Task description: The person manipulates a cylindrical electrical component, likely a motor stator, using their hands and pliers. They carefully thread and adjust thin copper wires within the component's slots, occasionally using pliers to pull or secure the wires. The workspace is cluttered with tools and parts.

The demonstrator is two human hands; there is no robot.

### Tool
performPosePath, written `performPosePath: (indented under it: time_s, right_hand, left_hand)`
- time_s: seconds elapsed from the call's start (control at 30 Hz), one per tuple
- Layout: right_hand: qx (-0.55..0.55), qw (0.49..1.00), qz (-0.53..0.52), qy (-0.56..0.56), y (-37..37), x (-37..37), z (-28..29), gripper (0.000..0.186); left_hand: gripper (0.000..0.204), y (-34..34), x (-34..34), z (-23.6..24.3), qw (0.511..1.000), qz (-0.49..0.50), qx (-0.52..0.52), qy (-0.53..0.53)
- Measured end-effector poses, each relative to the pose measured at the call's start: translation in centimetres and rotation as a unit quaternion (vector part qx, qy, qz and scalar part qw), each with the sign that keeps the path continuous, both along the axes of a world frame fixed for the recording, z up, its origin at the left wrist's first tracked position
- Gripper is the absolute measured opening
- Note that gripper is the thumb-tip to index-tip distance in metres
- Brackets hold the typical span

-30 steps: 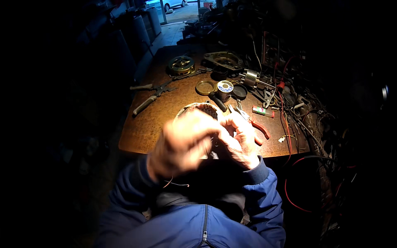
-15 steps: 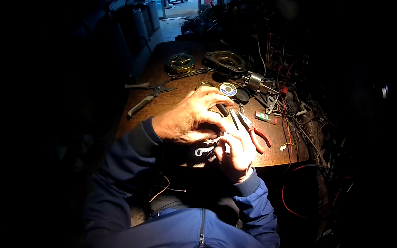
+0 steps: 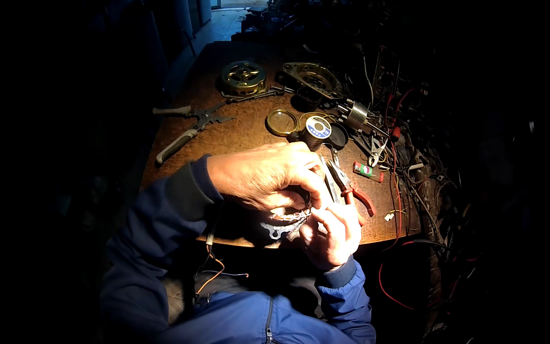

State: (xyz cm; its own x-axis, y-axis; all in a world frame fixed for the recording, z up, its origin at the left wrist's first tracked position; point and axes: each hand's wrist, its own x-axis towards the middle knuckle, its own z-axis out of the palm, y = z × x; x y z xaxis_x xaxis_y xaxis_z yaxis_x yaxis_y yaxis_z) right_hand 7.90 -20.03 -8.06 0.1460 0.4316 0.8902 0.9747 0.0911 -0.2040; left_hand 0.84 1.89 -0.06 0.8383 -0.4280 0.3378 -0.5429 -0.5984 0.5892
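At the table's near edge, a wire-wound metal part [image 3: 292,217], which looks like a motor stator, lies under my hands. Its pale plate with a notched edge [image 3: 276,230] shows below the windings. My left hand [image 3: 263,175] arches over it from the left, thumb and fingers curled down onto the windings, its palm side hidden. On the right, my right hand [image 3: 333,234] is closed, with thumb and fingertips pinched at the end of the windings beside my left fingertips. Whatever that pinch holds is too small to make out.
Red-handled pliers [image 3: 358,198] lie just beyond my right hand, near a solder spool [image 3: 318,128] and a round brass-rimmed dish [image 3: 282,122]. Wire strippers [image 3: 186,137] lie left. Farther back sit a brass housing [image 3: 243,77] and a motor rotor [image 3: 356,114]. Tangled wires [image 3: 424,172] crowd the right side.
My left hand has come down from the solder spool, its fingers now meeting my right fingertips at the windings. The dish is now uncovered. The whole view has shifted slightly.
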Motion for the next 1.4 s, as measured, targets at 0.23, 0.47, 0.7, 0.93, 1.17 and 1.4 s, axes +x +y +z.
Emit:
performPosePath:
  time_s: [0.23, 0.47, 0.7, 0.93, 1.17, 1.4]
  right_hand:
    - [0.006, 1.000, -0.028, 0.013, 0.5, 0.2, -0.1, 0.029]
    - [0.013, 1.000, -0.021, 0.011, 0.6, 0.3, 0.2, 0.023]
    - [0.021, 0.997, 0.012, 0.072, 0.7, 0.1, 0.5, 0.029]
    - [0.040, 0.859, 0.110, 0.499, -1.6, -2.2, 0.0, 0.018]
    - [-0.099, 0.861, 0.081, 0.493, -2.7, -2.7, -0.1, 0.027]
    - [-0.066, 0.851, 0.092, 0.512, -2.7, -2.7, -1.2, 0.025]
  left_hand:
    - [0.029, -0.3, -0.6, -0.6, 0.995, 0.085, -0.056, 0.017]
    - [0.025, 0.0, -0.6, -1.1, 0.999, 0.041, -0.029, -0.009]
    - [0.022, 0.1, -0.2, -1.3, 0.999, 0.027, -0.035, -0.011]
    - [0.022, 0.3, -0.2, -1.5, 0.999, 0.027, -0.027, -0.007]
    - [0.023, -0.2, -0.5, -1.2, 0.998, 0.050, -0.026, 0.012]
    - [0.023, -0.1, -0.5, -1.1, 0.998, 0.060, -0.008, 0.023]
